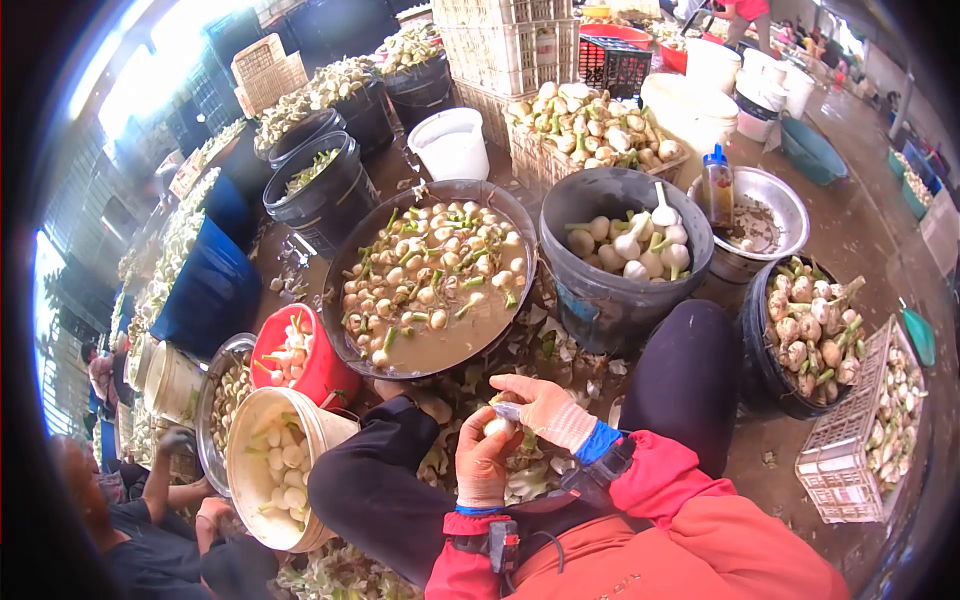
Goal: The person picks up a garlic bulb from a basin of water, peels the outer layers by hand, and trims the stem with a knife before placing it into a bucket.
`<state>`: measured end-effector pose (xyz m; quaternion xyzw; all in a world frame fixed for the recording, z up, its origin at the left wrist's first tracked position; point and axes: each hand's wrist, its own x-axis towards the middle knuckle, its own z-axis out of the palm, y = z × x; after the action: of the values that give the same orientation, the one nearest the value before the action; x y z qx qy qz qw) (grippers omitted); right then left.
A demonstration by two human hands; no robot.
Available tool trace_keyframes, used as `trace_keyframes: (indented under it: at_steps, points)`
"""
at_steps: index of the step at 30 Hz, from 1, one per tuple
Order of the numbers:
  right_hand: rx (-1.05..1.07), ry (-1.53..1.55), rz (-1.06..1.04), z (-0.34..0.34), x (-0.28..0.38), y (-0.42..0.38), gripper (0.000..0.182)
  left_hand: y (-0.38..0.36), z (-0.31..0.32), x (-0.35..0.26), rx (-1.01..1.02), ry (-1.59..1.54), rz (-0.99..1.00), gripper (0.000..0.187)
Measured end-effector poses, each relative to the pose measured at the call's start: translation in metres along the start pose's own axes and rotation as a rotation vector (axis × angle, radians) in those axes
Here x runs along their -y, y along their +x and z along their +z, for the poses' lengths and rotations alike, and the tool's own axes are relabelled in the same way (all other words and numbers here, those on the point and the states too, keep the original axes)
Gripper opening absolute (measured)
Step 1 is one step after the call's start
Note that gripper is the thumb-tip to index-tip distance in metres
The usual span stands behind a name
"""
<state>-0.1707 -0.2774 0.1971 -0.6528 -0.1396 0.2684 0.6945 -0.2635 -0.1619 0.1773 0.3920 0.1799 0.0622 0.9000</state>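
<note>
My left hand (482, 457) is closed around a white garlic bulb (498, 428) above my lap. Close against it, my right hand (553, 412) grips a small knife, its short blade (508, 411) at the top of the bulb. Both hands wear pale gloves that seem to leave some fingers bare. In front of my knees stands a wide metal basin (345, 340) of murky water with garlic bulbs floating in it. To its right, a dark grey bucket (585, 285) holds whiter, peeled-looking bulbs.
A red bucket (340, 372) and a tilted cream bucket (335, 430), both with bulbs, stand at my left beside a seated person (140, 540). At right are a black bucket (765, 375) and a plastic crate (835, 460) of garlic. Peelings cover the floor.
</note>
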Motion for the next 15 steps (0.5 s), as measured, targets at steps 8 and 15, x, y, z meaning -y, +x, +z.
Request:
trace_keyframes:
  at_steps: [8,15]
  points:
    - [0.006,-0.195,-0.092,-0.005,0.009,-0.005,0.041,-0.003,0.003,-0.002,0.029,-0.029,0.017,0.039]
    - [-0.018,-0.297,-0.152,-0.004,-0.005,0.0,0.04,-0.001,0.003,0.004,-0.051,0.228,0.129,0.041]
